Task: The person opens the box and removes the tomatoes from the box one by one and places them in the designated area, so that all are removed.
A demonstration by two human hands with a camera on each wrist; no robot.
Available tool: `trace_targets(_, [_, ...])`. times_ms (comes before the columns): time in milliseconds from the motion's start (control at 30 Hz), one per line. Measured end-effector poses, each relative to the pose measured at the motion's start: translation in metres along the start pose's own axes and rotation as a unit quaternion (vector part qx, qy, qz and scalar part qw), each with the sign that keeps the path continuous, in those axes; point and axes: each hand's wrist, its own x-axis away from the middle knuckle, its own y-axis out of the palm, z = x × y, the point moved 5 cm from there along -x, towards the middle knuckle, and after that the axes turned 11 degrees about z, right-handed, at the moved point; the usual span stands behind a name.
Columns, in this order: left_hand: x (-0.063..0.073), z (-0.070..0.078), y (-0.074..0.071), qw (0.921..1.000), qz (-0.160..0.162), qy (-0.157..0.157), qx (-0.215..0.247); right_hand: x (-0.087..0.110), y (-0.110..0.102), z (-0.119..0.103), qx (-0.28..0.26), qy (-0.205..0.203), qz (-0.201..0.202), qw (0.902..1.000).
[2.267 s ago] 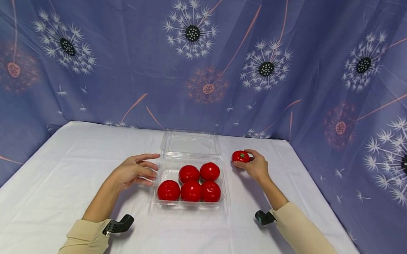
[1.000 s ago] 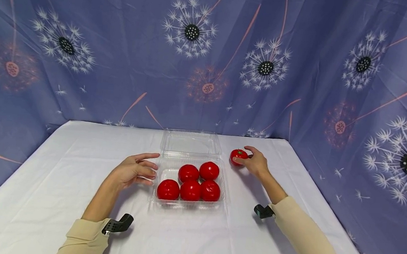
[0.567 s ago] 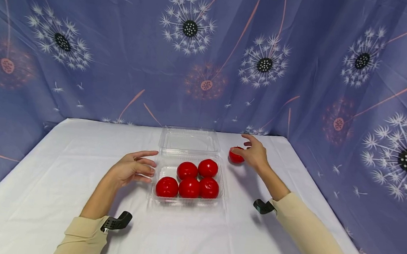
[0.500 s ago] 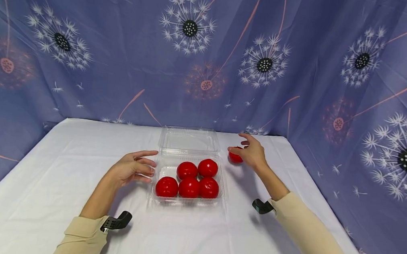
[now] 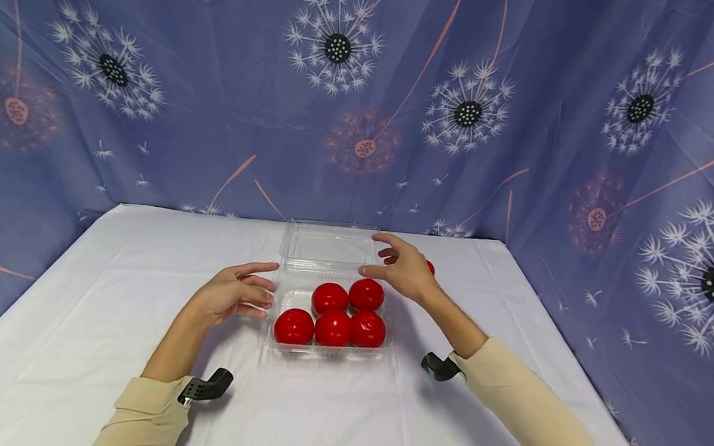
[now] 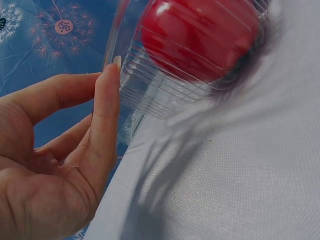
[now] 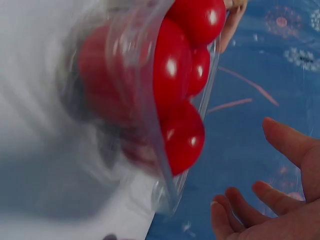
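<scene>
Several red tomatoes (image 5: pixel 333 328) sit in the base of a clear plastic clamshell box (image 5: pixel 320 351), whose lid (image 5: pixel 327 247) lies folded back behind it. My left hand (image 5: pixel 229 295) is at the box's left side, and in the left wrist view its fingertips (image 6: pixel 106 85) reach the rim beside a tomato (image 6: pixel 200 37). Above the hinge at the box's right back, my right hand (image 5: pixel 409 270) is raised with fingers spread and nothing in them. A single tomato (image 5: pixel 431 267) lies right of the box, mostly hidden behind that hand.
White cloth (image 5: pixel 314 418) covers the table. A blue dandelion-print curtain (image 5: pixel 227 98) hangs behind the table and along its sides. A dark wrist camera (image 5: pixel 207 385) sticks out from the left sleeve, another camera (image 5: pixel 440 367) from the right one.
The right hand has let go of the single tomato, set down right of the box, and moved left to the lid's edge. The left hand has stayed in place.
</scene>
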Motion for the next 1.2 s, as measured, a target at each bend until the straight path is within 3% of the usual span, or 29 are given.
trace_targets(567, [0.002, 0.002, -0.002, 0.9999, -0.007, 0.001, 0.011, 0.013, 0.049, -0.024, 0.033, -0.027, -0.055, 0.9975])
trace_targets(867, [0.001, 0.002, 0.0, 0.9999, -0.007, 0.0, 0.013, 0.012, 0.063, -0.025, 0.057, -0.05, -0.062, 0.9952])
trace_targets(1200, [0.003, 0.004, 0.002, 1.0, -0.003, 0.002, -0.001, 0.015, 0.074, -0.024, 0.108, -0.057, -0.1, 0.9875])
